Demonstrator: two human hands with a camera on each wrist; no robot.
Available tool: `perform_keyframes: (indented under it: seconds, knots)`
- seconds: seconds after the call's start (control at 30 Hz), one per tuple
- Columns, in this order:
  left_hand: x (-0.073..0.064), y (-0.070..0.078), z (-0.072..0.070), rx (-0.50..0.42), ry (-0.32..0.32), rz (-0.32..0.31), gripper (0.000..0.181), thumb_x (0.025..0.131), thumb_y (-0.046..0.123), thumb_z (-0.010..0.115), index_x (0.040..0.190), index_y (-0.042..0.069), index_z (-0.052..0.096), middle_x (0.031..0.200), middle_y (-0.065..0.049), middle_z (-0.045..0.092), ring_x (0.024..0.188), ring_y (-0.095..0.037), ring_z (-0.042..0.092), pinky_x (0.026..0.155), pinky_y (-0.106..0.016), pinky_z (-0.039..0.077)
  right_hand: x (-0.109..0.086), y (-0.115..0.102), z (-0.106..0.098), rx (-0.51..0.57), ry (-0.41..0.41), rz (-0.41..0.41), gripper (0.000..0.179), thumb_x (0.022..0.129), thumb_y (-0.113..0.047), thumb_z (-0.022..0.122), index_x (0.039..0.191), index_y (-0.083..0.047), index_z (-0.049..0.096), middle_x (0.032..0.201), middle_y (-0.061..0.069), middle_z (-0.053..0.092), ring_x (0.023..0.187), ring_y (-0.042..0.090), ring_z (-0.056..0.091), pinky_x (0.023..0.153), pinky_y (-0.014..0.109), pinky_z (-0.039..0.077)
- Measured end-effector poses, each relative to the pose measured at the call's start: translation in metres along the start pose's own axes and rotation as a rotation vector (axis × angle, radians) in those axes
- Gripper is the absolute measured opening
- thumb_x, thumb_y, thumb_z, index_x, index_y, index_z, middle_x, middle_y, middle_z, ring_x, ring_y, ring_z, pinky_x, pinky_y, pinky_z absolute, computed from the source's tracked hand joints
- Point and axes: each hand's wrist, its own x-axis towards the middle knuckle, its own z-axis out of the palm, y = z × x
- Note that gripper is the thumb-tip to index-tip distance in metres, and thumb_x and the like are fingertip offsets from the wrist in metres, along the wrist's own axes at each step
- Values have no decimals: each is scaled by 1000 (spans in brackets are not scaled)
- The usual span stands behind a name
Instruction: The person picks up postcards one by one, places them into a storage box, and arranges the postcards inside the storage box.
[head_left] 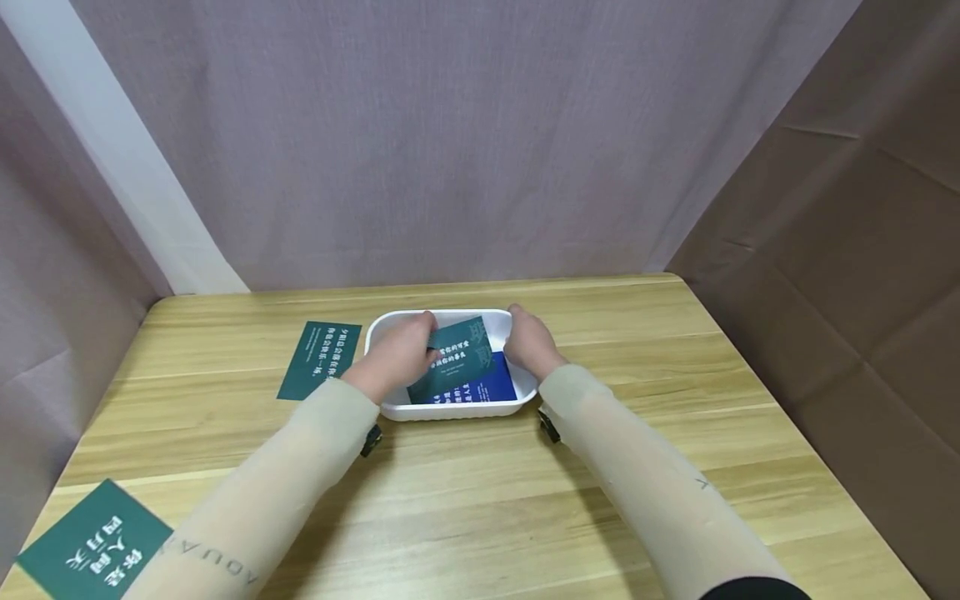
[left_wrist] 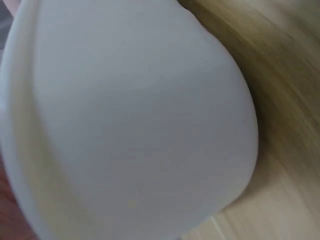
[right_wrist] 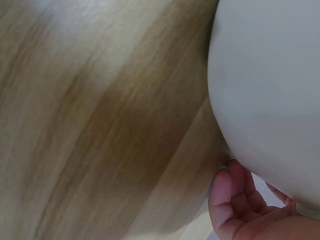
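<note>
A white tray [head_left: 450, 411] with rounded corners sits on the wooden table. My left hand [head_left: 397, 354] reaches over the tray's left end and pinches a dark green card [head_left: 457, 354] with white print, its thumb on the card's face. Beneath that card, a blue card [head_left: 497, 382] lies in the tray. At the tray's right end my right hand [head_left: 534, 342] grips the rim. In the right wrist view its curled fingers [right_wrist: 235, 195] are against the outside of the tray [right_wrist: 270, 90]. The left wrist view is filled mostly by the tray's outer wall [left_wrist: 145, 120].
Left of the tray lies another green card [head_left: 311, 358], partly behind my left arm. A further green card [head_left: 93, 533] is at the table's near left, its corner covered by the sleeve. Grey-purple cloth [head_left: 465, 142] hangs behind the table, brown cloth [head_left: 847, 275] at the right.
</note>
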Motion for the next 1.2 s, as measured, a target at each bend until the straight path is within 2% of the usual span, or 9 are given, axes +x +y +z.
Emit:
perform_keyframes:
  seconds: [0.2, 0.37, 0.6, 0.77, 0.97, 1.2]
  knots:
    - [8, 3, 11, -9, -36, -39, 42, 89, 23, 71, 121, 1, 55, 113, -10, 55, 100, -22, 54, 97, -37, 46, 0, -1, 1, 24, -5, 15, 75, 79, 13, 59, 147, -7, 34, 123, 21, 57, 108, 35, 57, 89, 48, 53]
    - [11, 4, 17, 6, -71, -49, 46, 87, 24, 73, 122, -1, 57, 116, -12, 55, 104, -24, 51, 103, -39, 41, -1, -2, 2, 28, -6, 9, 76, 79, 13, 59, 148, -6, 33, 125, 22, 56, 109, 36, 56, 89, 48, 53]
    - [14, 5, 20, 36, -111, -14, 45, 85, 25, 76, 118, -2, 60, 110, -12, 60, 101, -24, 54, 99, -38, 44, 0, -3, 3, 14, -5, 6, 76, 80, 10, 61, 148, -6, 32, 130, 23, 53, 114, 37, 54, 94, 49, 50]
    - [15, 7, 20, 52, -146, 0, 44, 86, 27, 75, 118, 0, 62, 110, -11, 61, 102, -23, 54, 99, -38, 43, 1, -3, 3, 4, -8, 10, 76, 80, 11, 60, 149, -6, 31, 130, 23, 54, 113, 37, 55, 92, 49, 51]
    - [16, 7, 22, 52, -153, 15, 42, 86, 28, 75, 117, 2, 63, 110, -9, 61, 101, -22, 53, 99, -37, 43, 0, -3, 1, -21, -2, -1, 76, 79, 10, 60, 148, -5, 32, 128, 23, 54, 112, 36, 55, 93, 48, 50]
    - [16, 9, 23, 54, -177, 37, 40, 86, 29, 74, 118, 5, 65, 110, -8, 60, 102, -22, 51, 100, -37, 40, -1, -1, -1, -5, -18, 27, 78, 81, 10, 59, 150, -7, 29, 133, 22, 52, 116, 36, 53, 94, 49, 50]
